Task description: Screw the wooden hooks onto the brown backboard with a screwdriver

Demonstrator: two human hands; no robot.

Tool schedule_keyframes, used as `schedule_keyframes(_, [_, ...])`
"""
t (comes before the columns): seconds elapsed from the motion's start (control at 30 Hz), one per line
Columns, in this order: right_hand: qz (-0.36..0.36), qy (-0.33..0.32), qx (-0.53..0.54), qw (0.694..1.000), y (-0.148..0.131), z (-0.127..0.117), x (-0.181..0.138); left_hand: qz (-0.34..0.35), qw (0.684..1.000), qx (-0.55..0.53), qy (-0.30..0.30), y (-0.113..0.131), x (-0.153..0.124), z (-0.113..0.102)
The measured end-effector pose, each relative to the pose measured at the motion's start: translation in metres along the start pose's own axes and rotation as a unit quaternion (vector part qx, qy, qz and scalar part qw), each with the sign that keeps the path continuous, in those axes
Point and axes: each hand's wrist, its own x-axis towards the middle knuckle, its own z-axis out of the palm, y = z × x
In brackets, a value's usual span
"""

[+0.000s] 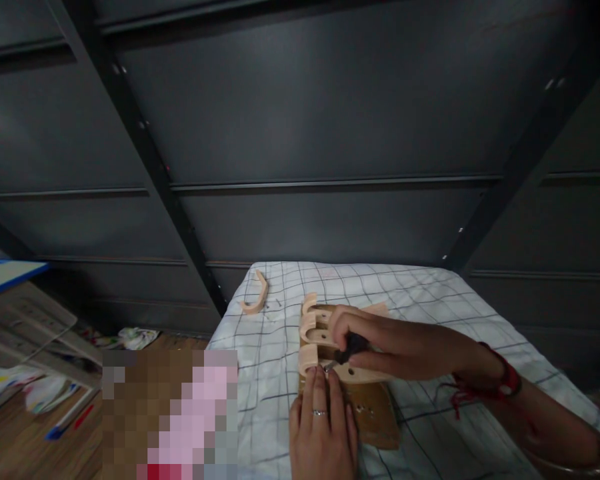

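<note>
A brown wooden board with small holes lies on the cloth. Several pale wooden hooks sit across it in a row, their curved ends to the left. My right hand is closed around the dark handle of a screwdriver, its shaft slanting down to the nearest hook. My left hand, with a ring on one finger, rests with fingers stretched out and fingertips against that hook, close to the screwdriver tip. Whether a small screw is under the fingertips, I cannot tell.
One loose wooden hook lies at the table's far left, with several screws beside it. A white checked cloth covers the table. Behind it stands a dark panelled wall. At left is a blue-edged table.
</note>
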Motion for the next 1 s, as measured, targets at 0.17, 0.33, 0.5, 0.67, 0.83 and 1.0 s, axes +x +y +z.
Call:
schedule_keyframes(0.17, [0.084,0.079,-0.110,0.987,0.001,0.002,-0.004,-0.008,1.000,-0.007,0.011,-0.002,-0.003,0.003])
schedule_keyframes(0.33, [0.138,0.188,-0.265,0.936,0.012,0.021,0.003,0.073,0.996,0.038,-0.045,-0.011,-0.002,-0.006])
schedule_keyframes(0.5, [0.072,0.084,-0.172,0.979,0.012,0.010,-0.002,0.051,0.997,0.030,-0.040,-0.009,-0.001,-0.008])
schedule_keyframes(0.67, [0.067,0.016,-0.099,0.993,0.007,-0.008,-0.012,0.018,1.000,0.010,-0.019,-0.005,0.001,-0.005])
schedule_keyframes(0.83, [0.137,0.144,-0.254,0.947,0.011,0.012,-0.005,0.026,0.998,0.012,-0.048,-0.007,-0.002,-0.006])
schedule_keyframes(1.0, [0.126,0.115,-0.227,0.959,-0.002,0.013,-0.003,0.030,0.998,0.012,-0.046,-0.006,-0.001,-0.006])
